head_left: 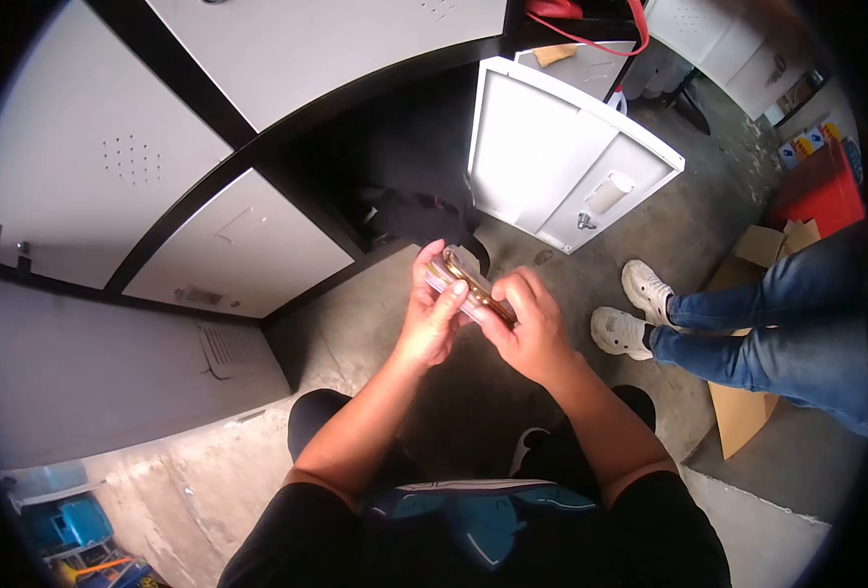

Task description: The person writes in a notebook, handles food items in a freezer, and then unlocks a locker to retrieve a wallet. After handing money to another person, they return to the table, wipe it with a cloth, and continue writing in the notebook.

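Observation:
Both my hands are closed on a phone [480, 293] with a shiny gold edge and what looks like a clear case, held on its side above my lap. My left hand [432, 321] grips its left end, with the thumb along the edge. My right hand [537, 331] pinches the other end between thumb and curled fingers. Beyond the phone, a low locker compartment stands with its white door [542, 147] swung out to the right. Dark cloth [416, 218] lies inside the compartment.
Closed white locker doors [243, 245] line the left and top. A person in jeans [747, 328] and white shoes [622, 331] stands at right, beside a cardboard box [744, 412] and a red container [816, 188]. Blue items [83, 519] sit at lower left.

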Demonstrator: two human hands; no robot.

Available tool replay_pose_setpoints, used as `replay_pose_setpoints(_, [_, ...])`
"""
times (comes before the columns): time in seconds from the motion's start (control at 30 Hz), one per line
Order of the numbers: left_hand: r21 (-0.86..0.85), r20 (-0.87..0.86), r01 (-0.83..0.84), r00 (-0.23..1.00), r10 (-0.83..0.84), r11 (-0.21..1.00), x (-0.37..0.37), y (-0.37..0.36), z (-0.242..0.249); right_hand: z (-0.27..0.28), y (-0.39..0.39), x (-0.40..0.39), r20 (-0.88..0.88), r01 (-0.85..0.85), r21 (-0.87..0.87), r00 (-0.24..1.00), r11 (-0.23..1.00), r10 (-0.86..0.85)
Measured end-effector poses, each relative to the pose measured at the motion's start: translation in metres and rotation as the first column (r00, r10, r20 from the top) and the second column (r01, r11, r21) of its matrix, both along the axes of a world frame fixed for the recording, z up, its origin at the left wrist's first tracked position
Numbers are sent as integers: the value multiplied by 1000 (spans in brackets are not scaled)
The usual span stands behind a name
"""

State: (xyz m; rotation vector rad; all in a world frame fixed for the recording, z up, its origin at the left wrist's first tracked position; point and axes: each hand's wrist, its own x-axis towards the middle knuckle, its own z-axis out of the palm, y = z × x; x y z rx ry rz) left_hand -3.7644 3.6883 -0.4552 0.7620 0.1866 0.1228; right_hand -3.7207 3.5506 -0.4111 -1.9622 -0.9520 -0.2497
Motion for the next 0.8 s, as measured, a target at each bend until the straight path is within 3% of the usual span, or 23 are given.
replay_pose_setpoints(0.13, [109, 40, -67, 997, 63, 992, -2, 3, -8, 8, 4, 6, 161, 42, -114, 987, 993, -23])
replay_pose_setpoints(0.2, [206, 106, -159, 984, 140, 966, -1, 5, -9, 9, 7, 8, 143, 60, -135, 989, 989, -41])
replay_pose_setpoints(0.4, [399, 162, -203, 975, 150, 894, -5, 14, -3, 9, 15, 6, 147, 71, -149, 988, 986, -49])
replay_pose_setpoints(0.6, [484, 245, -228, 962, 119, 845, -7, 13, 0, 11, 14, 2, 113, 49, -43, 993, 998, -44])
replay_pose_setpoints(0.8, [385, 210, -149, 975, 71, 911, -5, 21, -3, 7, 7, 5, -71, 58, 2, 996, 998, -57])
